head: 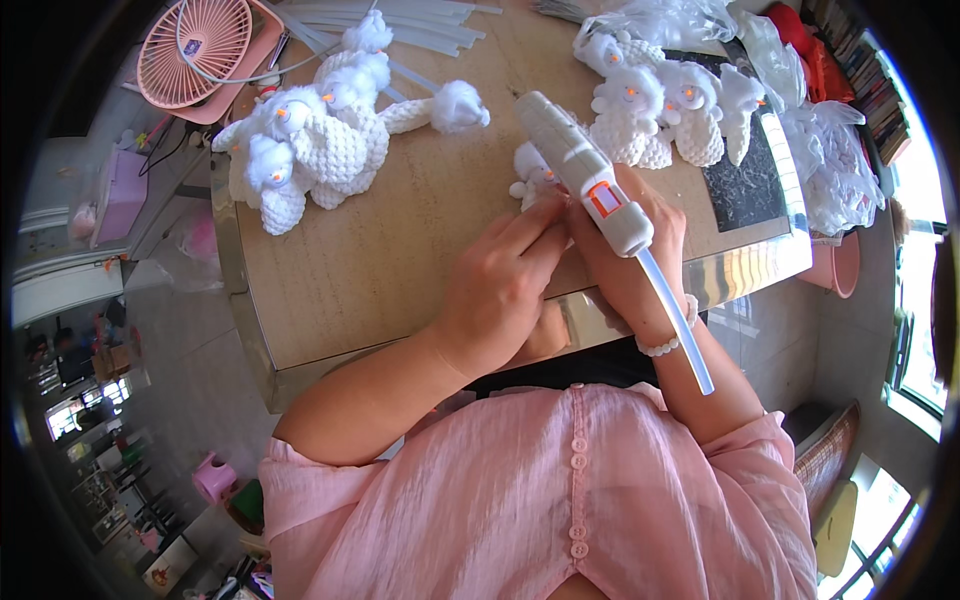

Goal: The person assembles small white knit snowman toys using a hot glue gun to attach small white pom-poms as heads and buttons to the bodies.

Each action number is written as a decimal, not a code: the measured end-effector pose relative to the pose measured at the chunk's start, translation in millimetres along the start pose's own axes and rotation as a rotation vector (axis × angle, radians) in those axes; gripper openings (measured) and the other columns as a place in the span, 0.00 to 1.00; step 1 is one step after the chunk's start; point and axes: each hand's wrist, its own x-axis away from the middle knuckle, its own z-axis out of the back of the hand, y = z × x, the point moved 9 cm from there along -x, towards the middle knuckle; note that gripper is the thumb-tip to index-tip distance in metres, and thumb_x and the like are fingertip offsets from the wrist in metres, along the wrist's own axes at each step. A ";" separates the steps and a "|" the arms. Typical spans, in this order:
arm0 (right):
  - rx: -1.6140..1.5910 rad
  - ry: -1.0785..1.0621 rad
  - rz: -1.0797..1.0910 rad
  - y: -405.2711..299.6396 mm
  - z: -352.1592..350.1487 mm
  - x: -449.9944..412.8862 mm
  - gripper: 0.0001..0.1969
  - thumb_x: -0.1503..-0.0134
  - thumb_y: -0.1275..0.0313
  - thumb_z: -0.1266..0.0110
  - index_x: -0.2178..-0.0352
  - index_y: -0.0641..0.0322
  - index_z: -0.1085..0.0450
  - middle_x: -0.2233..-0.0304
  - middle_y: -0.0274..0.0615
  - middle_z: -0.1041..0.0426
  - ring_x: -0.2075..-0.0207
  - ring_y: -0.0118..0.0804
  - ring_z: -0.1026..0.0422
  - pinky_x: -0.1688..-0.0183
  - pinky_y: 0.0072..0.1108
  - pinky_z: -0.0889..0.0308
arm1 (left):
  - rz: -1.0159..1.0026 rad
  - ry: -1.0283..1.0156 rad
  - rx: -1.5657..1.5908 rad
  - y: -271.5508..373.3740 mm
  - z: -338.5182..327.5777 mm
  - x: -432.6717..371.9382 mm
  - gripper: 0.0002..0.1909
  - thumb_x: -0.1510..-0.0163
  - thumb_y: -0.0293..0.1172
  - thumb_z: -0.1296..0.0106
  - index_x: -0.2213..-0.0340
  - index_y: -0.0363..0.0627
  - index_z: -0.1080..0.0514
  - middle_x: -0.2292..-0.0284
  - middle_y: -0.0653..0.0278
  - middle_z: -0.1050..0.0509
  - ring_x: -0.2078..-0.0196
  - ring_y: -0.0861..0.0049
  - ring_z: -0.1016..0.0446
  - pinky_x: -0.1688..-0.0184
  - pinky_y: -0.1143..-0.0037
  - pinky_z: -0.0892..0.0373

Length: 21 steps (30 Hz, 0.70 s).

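My right hand point(660, 217), at a wrist with a white bead bracelet, is wrapped around a white hot glue gun point(570, 154). A clear glue stick point(675, 322) sticks out of its rear towards my forearm, and the gun's handle is hidden. With bent fingers, my left hand point(502, 277) pinches a small white snowman doll point(534, 171) beside the gun. The doll has an orange nose and a fluffy white cap; its lower part is hidden behind my fingers. Both hands are close together above the table's near edge.
Crocheted snowman dolls lie heaped point(341, 142) at the left of the table point(337, 277); several more point(630, 101) stand by a dark marbled board point(742, 180) at right. Glue sticks point(427, 26), a pink fan point(196, 52) and clear plastic bags point(832, 165) lie around.
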 end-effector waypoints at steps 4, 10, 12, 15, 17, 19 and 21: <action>-0.171 0.014 -0.070 14.2 -0.8 2.0 0.06 0.54 0.76 0.47 0.72 0.64 0.32 0.74 0.42 0.28 0.75 0.35 0.30 0.72 0.23 0.34 | -0.008 0.033 -0.018 3.0 2.9 -2.9 0.14 0.58 0.21 0.55 0.65 0.37 0.30 0.59 0.59 0.31 0.65 0.66 0.30 0.63 0.72 0.31; -0.483 -0.062 -0.379 40.5 -2.3 16.0 0.10 0.51 0.80 0.51 0.64 0.66 0.36 0.64 0.37 0.28 0.65 0.24 0.31 0.62 0.18 0.35 | 0.037 0.092 0.018 0.9 6.2 -3.9 0.15 0.62 0.13 0.50 0.68 0.37 0.28 0.62 0.60 0.28 0.65 0.64 0.27 0.65 0.71 0.30; -0.348 -0.086 -0.282 37.3 -1.0 12.5 0.11 0.51 0.79 0.51 0.64 0.66 0.35 0.64 0.38 0.27 0.64 0.25 0.31 0.61 0.18 0.35 | 0.035 0.098 0.028 0.7 5.3 -4.2 0.14 0.61 0.13 0.49 0.68 0.37 0.28 0.62 0.60 0.28 0.65 0.64 0.27 0.65 0.72 0.30; -0.254 -0.114 -0.154 30.5 -3.6 8.9 0.12 0.52 0.79 0.51 0.62 0.67 0.35 0.65 0.39 0.26 0.64 0.27 0.30 0.60 0.19 0.35 | 0.047 0.097 0.037 -0.3 5.2 -5.0 0.13 0.61 0.15 0.48 0.69 0.37 0.28 0.62 0.60 0.27 0.64 0.64 0.27 0.65 0.72 0.30; -0.169 -0.163 -0.205 27.9 -5.1 7.3 0.13 0.51 0.79 0.51 0.61 0.67 0.35 0.65 0.39 0.26 0.64 0.26 0.30 0.61 0.19 0.35 | 0.053 0.084 0.032 -0.3 5.6 -5.0 0.14 0.61 0.14 0.48 0.68 0.37 0.28 0.62 0.60 0.27 0.64 0.63 0.27 0.65 0.71 0.30; -0.250 -0.147 -0.139 27.2 -6.7 8.5 0.12 0.52 0.80 0.52 0.63 0.67 0.35 0.62 0.40 0.27 0.66 0.26 0.30 0.62 0.19 0.35 | 0.039 0.079 0.037 -1.4 6.2 -3.9 0.14 0.60 0.16 0.50 0.67 0.38 0.28 0.62 0.59 0.28 0.66 0.64 0.27 0.65 0.71 0.30; -0.597 -0.059 -0.367 39.0 -3.4 18.0 0.10 0.52 0.81 0.53 0.66 0.66 0.36 0.60 0.41 0.29 0.67 0.25 0.31 0.64 0.16 0.36 | 0.027 0.073 0.037 -1.6 9.6 -4.9 0.15 0.59 0.17 0.52 0.66 0.40 0.29 0.62 0.59 0.29 0.67 0.65 0.28 0.65 0.71 0.31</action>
